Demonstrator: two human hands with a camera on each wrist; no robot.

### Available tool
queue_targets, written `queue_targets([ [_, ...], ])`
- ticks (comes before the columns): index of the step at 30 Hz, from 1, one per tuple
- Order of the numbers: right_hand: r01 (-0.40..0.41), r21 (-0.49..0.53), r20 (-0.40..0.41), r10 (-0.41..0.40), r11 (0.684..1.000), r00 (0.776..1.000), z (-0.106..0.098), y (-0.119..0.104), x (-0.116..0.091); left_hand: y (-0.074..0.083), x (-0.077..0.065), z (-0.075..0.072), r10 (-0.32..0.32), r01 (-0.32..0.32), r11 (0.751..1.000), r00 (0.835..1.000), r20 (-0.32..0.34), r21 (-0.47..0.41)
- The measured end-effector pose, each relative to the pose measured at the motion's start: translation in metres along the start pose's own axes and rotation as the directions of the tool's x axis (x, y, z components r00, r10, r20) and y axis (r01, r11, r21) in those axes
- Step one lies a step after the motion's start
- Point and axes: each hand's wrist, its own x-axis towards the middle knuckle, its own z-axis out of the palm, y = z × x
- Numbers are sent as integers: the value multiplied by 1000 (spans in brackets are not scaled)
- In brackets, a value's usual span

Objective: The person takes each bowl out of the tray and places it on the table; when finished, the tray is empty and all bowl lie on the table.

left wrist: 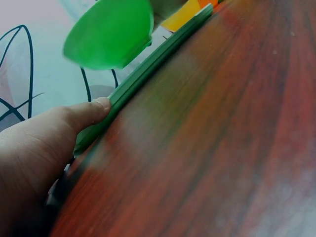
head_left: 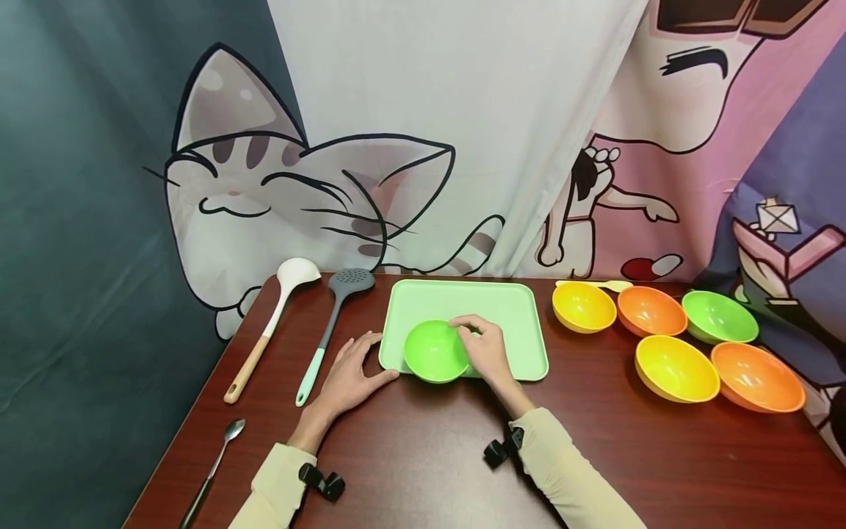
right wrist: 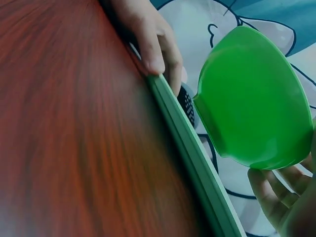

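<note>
A light green tray [head_left: 463,297] lies on the dark wooden table. Over its front left part sits a bright green bowl [head_left: 435,353], upright, its foot close over the tray. My right hand [head_left: 485,349] pinches the bowl's right rim; in the right wrist view its fingers [right wrist: 276,195] show against the bowl's outside. My left hand [head_left: 350,378] rests at the tray's front left corner, fingers extended along the side. Its thumb [left wrist: 89,112] touches the tray's front edge in the left wrist view.
To the left lie a white ladle [head_left: 274,312], a grey slotted skimmer [head_left: 335,316] and a black-handled spoon [head_left: 218,459]. Several yellow [head_left: 584,307], orange [head_left: 652,311] and green [head_left: 720,317] bowls stand at the right, with a pale yellow utensil [head_left: 616,285] behind them. A printed curtain [head_left: 463,88] hangs behind the table.
</note>
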Motion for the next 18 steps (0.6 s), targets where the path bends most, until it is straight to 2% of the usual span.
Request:
queue_targets([
  [8,121,-29,-85,-123,992,989,-30,15,-14,0,1,0,-13,13,1000,1000,8,-7],
  [11,122,-25,-151,-124,992,981,-43,19,-20,-1,1,1,-18,18,1000,1000,12,-7],
  [18,174,68,-325,-143,982,935,-73,35,-43,-2,0,1,-18,18,1000,1000,13,-11],
])
